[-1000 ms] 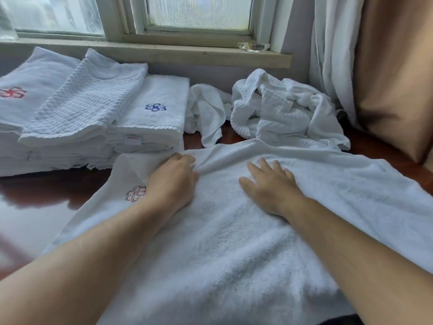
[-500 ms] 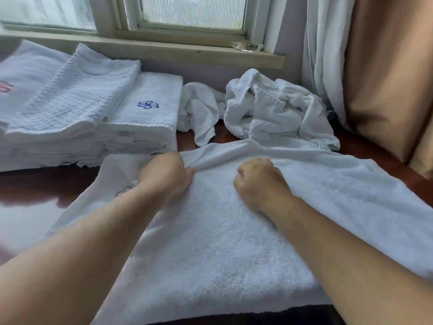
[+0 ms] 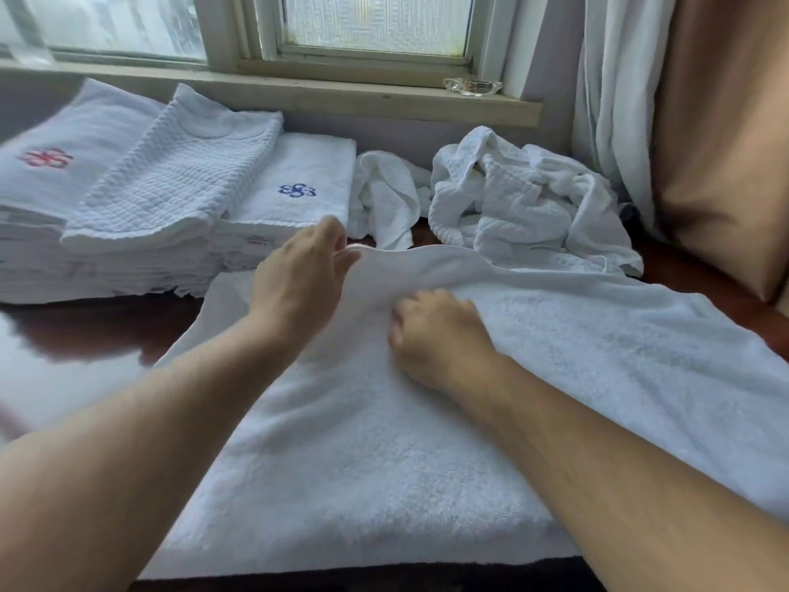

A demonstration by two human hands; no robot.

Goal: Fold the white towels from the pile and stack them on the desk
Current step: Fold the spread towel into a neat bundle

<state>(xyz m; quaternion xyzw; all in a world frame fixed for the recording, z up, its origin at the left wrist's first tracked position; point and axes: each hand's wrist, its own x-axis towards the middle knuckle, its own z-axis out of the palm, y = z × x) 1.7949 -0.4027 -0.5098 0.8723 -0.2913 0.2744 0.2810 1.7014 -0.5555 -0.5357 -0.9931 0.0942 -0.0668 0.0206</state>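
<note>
A large white terry towel (image 3: 427, 420) is spread on the dark glossy wooden desk (image 3: 85, 335). Its far edge is pinched and lifted by the left hand (image 3: 299, 271), while a fold beside it is gripped by the curled right hand (image 3: 435, 335).

Soft, cool daylight enters through the frosted window (image 3: 375, 23) at the top and spreads evenly, leaving the scene moderately bright without hard shadows. The glossy dark tabletop (image 3: 64, 356) at left carries a broad pale glare reflecting that window light. Wide-angle distortion bows the window sill (image 3: 299, 94) and stretches the forearms at the lower corners. Slight motion blur softens the left hand (image 3: 299, 279) and the left frame edge; fine detail looks smeared.
</note>
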